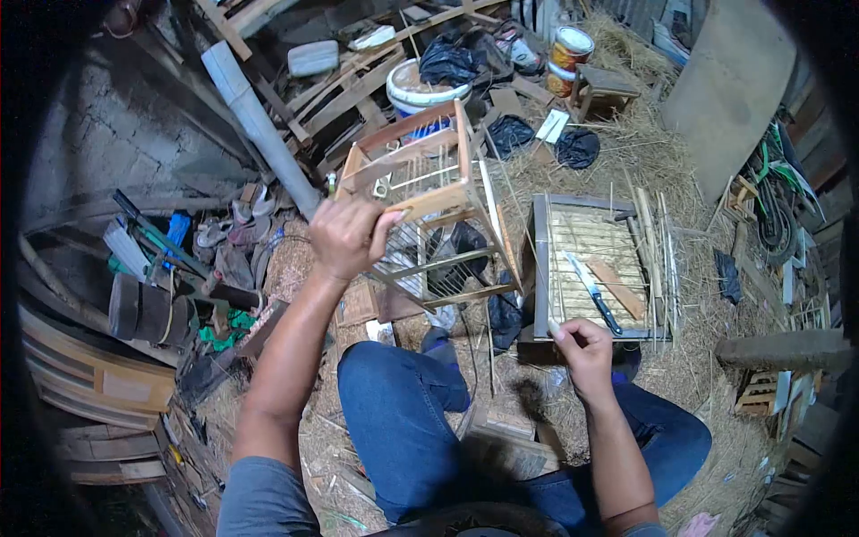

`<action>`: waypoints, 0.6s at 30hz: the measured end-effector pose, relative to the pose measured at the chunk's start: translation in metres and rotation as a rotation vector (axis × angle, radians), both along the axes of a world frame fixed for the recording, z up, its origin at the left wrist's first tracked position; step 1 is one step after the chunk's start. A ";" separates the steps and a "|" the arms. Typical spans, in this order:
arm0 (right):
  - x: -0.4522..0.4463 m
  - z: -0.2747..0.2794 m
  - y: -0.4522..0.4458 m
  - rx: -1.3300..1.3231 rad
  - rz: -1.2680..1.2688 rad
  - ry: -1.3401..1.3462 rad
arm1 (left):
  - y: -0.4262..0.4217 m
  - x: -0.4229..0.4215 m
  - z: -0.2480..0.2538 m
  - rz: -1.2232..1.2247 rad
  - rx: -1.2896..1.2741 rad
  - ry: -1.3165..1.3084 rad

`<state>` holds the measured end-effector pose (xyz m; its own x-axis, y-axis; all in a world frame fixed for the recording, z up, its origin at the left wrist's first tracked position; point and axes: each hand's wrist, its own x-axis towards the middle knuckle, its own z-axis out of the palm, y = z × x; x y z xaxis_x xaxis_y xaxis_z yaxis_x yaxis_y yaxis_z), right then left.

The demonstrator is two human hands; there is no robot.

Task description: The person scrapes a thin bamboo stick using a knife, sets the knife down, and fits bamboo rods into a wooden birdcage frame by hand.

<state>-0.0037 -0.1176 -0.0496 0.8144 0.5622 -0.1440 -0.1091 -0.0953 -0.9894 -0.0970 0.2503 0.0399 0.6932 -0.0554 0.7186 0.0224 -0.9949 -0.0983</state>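
Observation:
My left hand (347, 234) is closed round a corner of a wooden birdcage frame (440, 199) with thin bars, holding it up and tilted. Over the near edge of a small slatted table (583, 234), my right hand (586, 356) has thumb and forefinger pinched together; whatever is between them is too small to make out. On the tabletop lie a knife (594, 294) with a dark handle and a flat strip of wood (617, 288). A hammer (633, 231) and several thin sticks (651, 242) rest along the table's right side.
Straw (644, 152) and shavings cover the floor. Behind the cage stand a white bucket (404, 94) with black bags, stacked paint pails (569, 55) and a wooden stool (605, 88). Scrap wood and tools crowd the left. A motorbike (777, 192) stands at the right.

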 end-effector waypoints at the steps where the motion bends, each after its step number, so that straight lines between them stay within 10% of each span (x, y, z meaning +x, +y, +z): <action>1: -0.001 -0.008 0.010 0.030 -0.007 0.009 | -0.001 0.000 -0.013 0.010 0.019 0.012; 18: -0.003 -0.068 0.041 -0.010 -0.050 0.027 | -0.044 0.037 -0.184 -0.321 0.101 0.373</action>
<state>-0.0070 -0.0767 -0.1173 0.8370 0.5195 -0.1720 -0.1408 -0.0992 -0.9851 -0.0603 0.2060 -0.1445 0.8388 -0.3640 0.4050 -0.3379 -0.9312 -0.1370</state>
